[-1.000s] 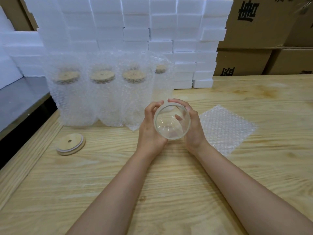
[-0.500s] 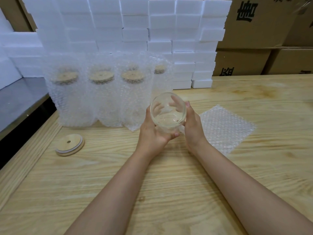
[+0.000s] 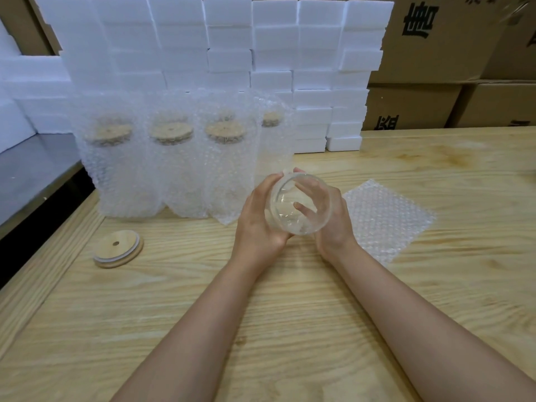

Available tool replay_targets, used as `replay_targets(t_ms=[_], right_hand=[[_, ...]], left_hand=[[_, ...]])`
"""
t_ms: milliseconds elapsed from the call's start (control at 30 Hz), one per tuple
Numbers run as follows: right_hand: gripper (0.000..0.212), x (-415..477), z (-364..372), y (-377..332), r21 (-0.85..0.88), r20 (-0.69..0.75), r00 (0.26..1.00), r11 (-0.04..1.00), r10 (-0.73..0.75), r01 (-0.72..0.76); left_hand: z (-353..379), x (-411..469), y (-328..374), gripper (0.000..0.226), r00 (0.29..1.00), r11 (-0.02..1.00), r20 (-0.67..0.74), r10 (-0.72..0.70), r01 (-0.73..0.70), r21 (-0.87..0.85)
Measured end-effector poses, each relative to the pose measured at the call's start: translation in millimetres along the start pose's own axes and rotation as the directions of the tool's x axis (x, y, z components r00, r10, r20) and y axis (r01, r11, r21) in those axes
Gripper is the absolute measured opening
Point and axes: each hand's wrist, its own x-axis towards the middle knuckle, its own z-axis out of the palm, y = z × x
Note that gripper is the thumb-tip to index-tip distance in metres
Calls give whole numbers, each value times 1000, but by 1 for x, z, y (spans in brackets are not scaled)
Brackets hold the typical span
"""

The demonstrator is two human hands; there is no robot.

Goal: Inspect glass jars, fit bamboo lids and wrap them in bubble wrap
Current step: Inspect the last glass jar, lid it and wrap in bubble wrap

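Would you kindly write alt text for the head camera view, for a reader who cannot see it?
A left hand and right hand hold a clear glass jar over a wooden table. A bamboo lid lies to the left, a bubble wrap sheet to the right; wrapped, lidded jars stand behind, against white foam blocks.

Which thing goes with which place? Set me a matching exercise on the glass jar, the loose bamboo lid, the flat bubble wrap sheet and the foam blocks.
Things:
1. bamboo lid
2. foam blocks
3. glass jar
4. bubble wrap sheet

Places:
A. held between the left hand and the right hand
B. flat on the table, right of the right hand
C. stacked at the table's far side
D. lying on the table, left of the left hand

Pairs: 1-D, 2-C, 3-A, 4-B
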Motion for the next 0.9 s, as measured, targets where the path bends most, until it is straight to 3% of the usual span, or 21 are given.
replay_targets(t_ms=[167,267,400,533,700,900], right_hand=[[37,-1,4,0,102,42,998,993,52,-56],[43,-4,6,-2,33,79,996,999,30,-33],[80,-11,12,-8,-42,129,991,999,33,-27],[102,-12,13,-6,-121,166,986,993,12,9],[67,-11,10,5,-154,110,993,988,32,-15],[71,-7,10,8,-186,112,989,980,93,-71]], left_hand=[[0,2,-5,78,1000,997,16,-27,28,-71],[0,3,-3,87,995,991,55,-83,88,-104],[-3,-2,5,104,990,981,68,-122,131,-143],[-6,1,5,109,981,974,67,-180,188,-126],[-8,4,5,112,974,980,104,-200,198,30],[-35,10,-8,106,928,984,327,-176,165,60]])
